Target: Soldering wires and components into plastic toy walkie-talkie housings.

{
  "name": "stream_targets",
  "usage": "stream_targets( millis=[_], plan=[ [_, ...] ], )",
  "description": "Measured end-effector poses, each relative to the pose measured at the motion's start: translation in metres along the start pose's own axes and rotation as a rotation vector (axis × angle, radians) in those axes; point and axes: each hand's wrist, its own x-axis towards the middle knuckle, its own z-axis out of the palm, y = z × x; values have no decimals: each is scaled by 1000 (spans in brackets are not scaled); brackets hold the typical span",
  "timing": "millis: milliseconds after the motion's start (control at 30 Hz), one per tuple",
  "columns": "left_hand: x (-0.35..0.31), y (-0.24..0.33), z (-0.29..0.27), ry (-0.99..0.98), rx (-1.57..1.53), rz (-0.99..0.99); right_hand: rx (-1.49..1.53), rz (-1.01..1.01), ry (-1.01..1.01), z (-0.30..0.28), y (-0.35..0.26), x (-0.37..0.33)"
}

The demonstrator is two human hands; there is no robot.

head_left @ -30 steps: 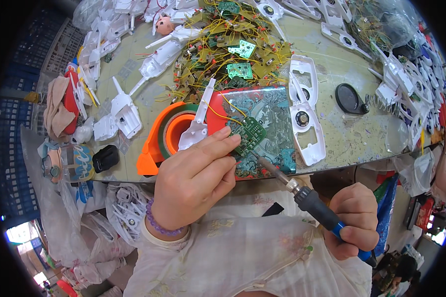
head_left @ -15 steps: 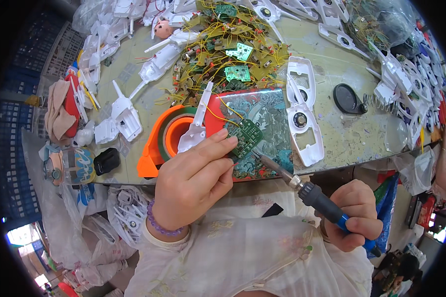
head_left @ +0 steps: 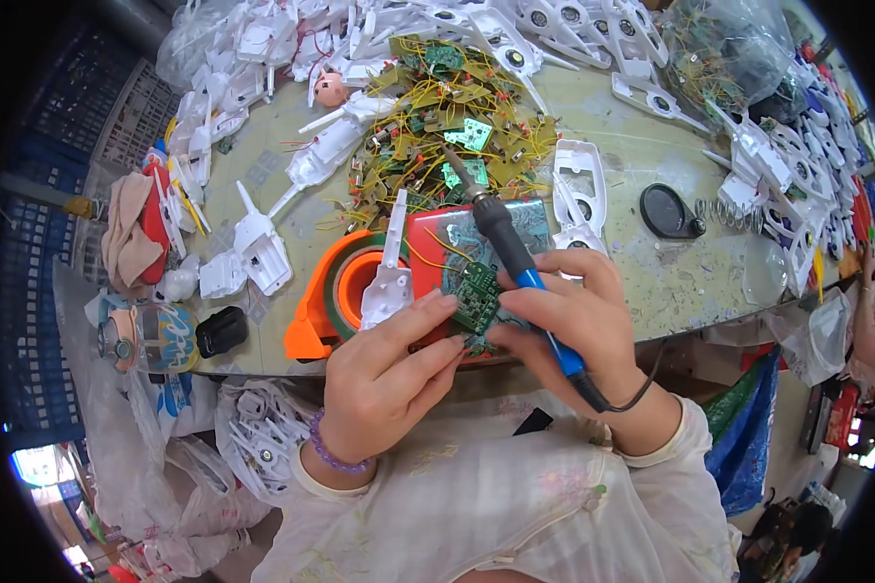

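Note:
A green circuit board (head_left: 474, 299) with a yellow wire is pinched at its left edge by my left hand (head_left: 384, 384), which wears a purple bead bracelet. My right hand (head_left: 593, 316) is closed around a blue-handled soldering iron (head_left: 504, 241). Its metal tip points away from me, over the pile of boards. The thumb and a fingertip of that hand reach the board's right edge; whether they press on it I cannot tell. Beneath the board lies a red flat pad (head_left: 433, 245) with a teal patterned surface. A white plastic housing (head_left: 389, 291) leans just left of it.
An orange tape holder (head_left: 311, 306) stands left of the pad. Behind is a heap of wired circuit boards (head_left: 408, 146). White plastic housings (head_left: 262, 243) lie left and at the back. On the right are a frame-shaped white part (head_left: 578, 175), a black oval dish (head_left: 673, 209) and a coiled spring (head_left: 729, 216).
My right hand has moved left and up to the board, and the soldering iron's tip has swung from beside the board to point away. My left hand keeps its hold on the board.

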Motion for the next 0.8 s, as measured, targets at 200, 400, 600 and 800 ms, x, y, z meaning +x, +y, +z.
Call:
stream_targets(
  millis=[200, 400, 600, 800],
  plan=[
    [-10, -3, -1, 116, 41, -38, -14, 90, -29, 3, -5, -3],
    [-14, -6, 8, 306, 38, -113, -4, 66, 27, 12, -5, -3],
    [2, 0, -4, 197, 144, -11, 7, 29, 29, 12, -4, -1],
    [15, -4, -6, -20, 141, 96, 11, 25, 5, 10, -4, -2]
  ],
)
